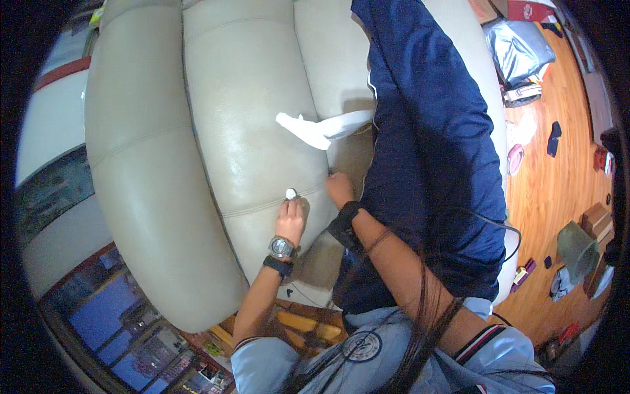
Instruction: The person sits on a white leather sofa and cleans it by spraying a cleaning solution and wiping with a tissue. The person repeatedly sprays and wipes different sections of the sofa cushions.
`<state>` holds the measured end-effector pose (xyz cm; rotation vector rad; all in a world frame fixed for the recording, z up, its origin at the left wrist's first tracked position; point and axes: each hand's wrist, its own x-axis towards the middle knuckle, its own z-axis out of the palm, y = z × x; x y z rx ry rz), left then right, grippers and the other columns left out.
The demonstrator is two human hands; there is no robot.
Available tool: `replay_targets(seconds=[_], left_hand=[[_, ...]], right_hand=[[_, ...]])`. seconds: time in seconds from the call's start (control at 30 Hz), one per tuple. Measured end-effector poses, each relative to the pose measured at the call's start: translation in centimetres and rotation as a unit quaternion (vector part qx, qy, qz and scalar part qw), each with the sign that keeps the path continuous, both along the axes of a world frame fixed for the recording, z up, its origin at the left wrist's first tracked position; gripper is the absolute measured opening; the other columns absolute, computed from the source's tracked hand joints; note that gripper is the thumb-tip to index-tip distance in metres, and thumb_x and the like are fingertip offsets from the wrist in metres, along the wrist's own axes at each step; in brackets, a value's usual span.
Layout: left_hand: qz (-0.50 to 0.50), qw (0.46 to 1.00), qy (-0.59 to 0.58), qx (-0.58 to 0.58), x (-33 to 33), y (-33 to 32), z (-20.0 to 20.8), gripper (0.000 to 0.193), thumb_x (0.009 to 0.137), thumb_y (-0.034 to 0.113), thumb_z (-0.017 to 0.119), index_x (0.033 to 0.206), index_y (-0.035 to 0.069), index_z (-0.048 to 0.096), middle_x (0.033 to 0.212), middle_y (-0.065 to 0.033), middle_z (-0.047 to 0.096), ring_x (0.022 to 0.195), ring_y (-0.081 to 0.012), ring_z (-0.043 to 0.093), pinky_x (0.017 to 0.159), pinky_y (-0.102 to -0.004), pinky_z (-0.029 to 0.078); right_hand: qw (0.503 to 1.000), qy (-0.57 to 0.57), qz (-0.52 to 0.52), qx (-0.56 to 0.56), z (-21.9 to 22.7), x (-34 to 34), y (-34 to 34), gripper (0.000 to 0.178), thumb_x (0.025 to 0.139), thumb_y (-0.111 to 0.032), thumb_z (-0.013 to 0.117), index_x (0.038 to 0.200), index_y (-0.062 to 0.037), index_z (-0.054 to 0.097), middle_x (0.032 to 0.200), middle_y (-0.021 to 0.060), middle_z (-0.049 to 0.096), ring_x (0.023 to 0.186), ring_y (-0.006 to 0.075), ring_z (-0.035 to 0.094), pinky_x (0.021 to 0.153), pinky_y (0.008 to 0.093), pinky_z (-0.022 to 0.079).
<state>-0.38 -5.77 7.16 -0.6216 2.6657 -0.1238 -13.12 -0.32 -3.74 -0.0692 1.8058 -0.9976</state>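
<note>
My left hand (289, 221), with a grey wristwatch (281, 247) above a black wristband, is low over the beige sofa (252, 118). Its fingers come together at a small white object (291, 194), too small to name. To the right, my right hand (340, 189) is curled closed against the sofa beside my leg; whatever its fingers may hold is hidden. A wide black band (344, 225) wraps that wrist. Beyond both hands lies a bent, limp white cloth piece (321, 133), perhaps a sock, its right end reaching my navy trousers (426, 131).
A dark cable (489, 222) loops beside my trousers. On the wooden floor (535, 197) at right are a silvery bag (520, 49), a pink round item (516, 159), a dark sock (554, 139) and a greenish bin (577, 251). Loose hair strands cross the lower view.
</note>
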Motion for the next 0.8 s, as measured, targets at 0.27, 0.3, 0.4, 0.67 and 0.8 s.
replay_targets(seconds=[0.27,0.3,0.4,0.67,0.8], left_hand=[[-0.118,0.992,0.031,-0.001,-1.1,1.0,-5.8,0.022,0.075,0.008,0.054,0.094,-0.002,0.058,0.093,-0.0121,0.056,0.091,-0.0257,0.055,0.07,-0.0323,0.053],[-0.044,0.99,-0.117,0.061,-1.6,1.9,-7.2,0.019,0.076,0.01,0.053,0.092,0.0,0.058,0.094,-0.0119,0.057,0.088,-0.0245,0.056,0.07,-0.0332,0.051],[0.03,0.969,-0.183,0.165,-3.1,3.7,-11.5,0.02,0.077,0.01,0.053,0.094,0.0,0.057,0.095,-0.0124,0.056,0.089,-0.0252,0.056,0.072,-0.0337,0.05],[0.114,0.938,-0.062,0.322,-1.1,5.9,-10.8,0.025,0.08,0.012,0.051,0.101,-0.001,0.054,0.1,-0.0136,0.056,0.092,-0.0271,0.055,0.076,-0.0348,0.048],[0.144,0.935,0.069,0.317,0.5,6.1,-6.3,0.027,0.081,0.012,0.05,0.105,-0.001,0.053,0.102,-0.0143,0.055,0.094,-0.028,0.055,0.077,-0.0353,0.047]], right_hand=[[0.99,0.115,0.059,-0.064,-0.2,0.4,0.3,0.024,0.076,-0.018,0.051,0.077,0.0027,0.063,0.08,0.0252,0.062,0.07,0.0426,0.06,0.066,0.0469,0.046],[0.985,0.141,0.073,-0.062,-0.1,0.5,0.3,0.023,0.076,-0.017,0.05,0.076,0.0033,0.063,0.079,0.0257,0.061,0.069,0.0427,0.06,0.066,0.0465,0.046],[0.993,0.069,-0.036,-0.087,-0.8,0.6,0.6,0.02,0.075,-0.013,0.05,0.073,0.0038,0.061,0.075,0.0254,0.06,0.067,0.0413,0.059,0.063,0.0449,0.046],[0.97,0.208,0.099,-0.084,-8.7,5.6,-1.5,0.015,0.076,-0.013,0.053,0.074,-0.0043,0.065,0.073,0.0122,0.064,0.063,0.0285,0.062,0.056,0.0397,0.048],[0.984,-0.111,-0.118,-0.073,-12.9,8.3,-3.3,0.014,0.078,-0.015,0.054,0.075,-0.0053,0.063,0.069,0.0066,0.061,0.057,0.0211,0.058,0.051,0.0358,0.045]])
